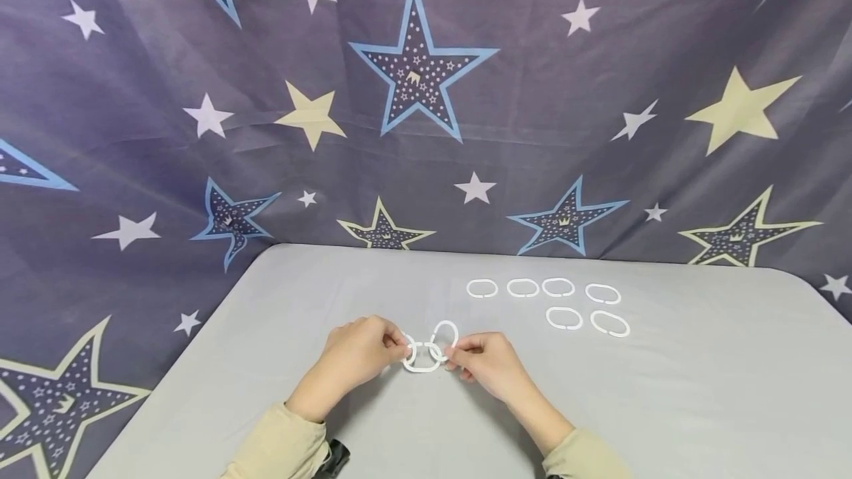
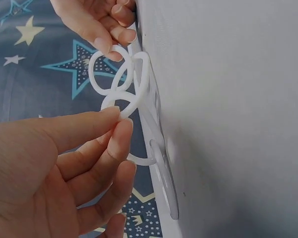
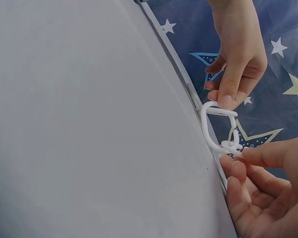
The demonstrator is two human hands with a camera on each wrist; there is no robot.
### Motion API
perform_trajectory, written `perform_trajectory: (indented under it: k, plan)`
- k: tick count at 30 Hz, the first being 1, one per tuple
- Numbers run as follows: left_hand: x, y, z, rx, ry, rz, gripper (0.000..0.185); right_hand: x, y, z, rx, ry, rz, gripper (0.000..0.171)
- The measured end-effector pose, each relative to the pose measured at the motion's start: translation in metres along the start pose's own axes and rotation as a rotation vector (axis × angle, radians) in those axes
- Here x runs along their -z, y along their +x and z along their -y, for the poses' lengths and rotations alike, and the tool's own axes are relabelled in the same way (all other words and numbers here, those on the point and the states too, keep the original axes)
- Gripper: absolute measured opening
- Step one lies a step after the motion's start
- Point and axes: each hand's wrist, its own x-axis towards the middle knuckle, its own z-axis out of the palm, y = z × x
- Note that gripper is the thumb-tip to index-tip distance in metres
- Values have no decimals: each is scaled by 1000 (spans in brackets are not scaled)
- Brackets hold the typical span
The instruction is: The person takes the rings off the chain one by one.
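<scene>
Between the two hands, white oval links (image 1: 422,369) hook through one another as a short chain. My left hand (image 1: 362,350) pinches the link (image 2: 120,97) at the chain's left between thumb and fingertip. At the other side, my right hand (image 1: 489,361) pinches the right link (image 1: 446,322), which stands tilted up, by its lower edge. More of the chain shows in the left wrist view, where another link (image 2: 165,181) lies past the left fingertips against the grey table. In the head view that part is hidden behind the left hand.
Several loose white links (image 1: 522,287) lie flat on the grey table (image 1: 699,390) beyond the right hand, each with a small gap in its side. A star-patterned cloth (image 1: 519,109) hangs behind the table and along its left side.
</scene>
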Motion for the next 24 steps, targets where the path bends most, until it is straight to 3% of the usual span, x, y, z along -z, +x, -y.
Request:
perform_trajectory:
  k: [17, 24]
  plan:
    - [5, -4, -5, 5, 0, -43, 4, 3, 1, -1, 15, -17, 30, 21]
    - [7, -5, -6, -3, 35, -59, 4, 6, 1, -1, 66, -19, 66, 20]
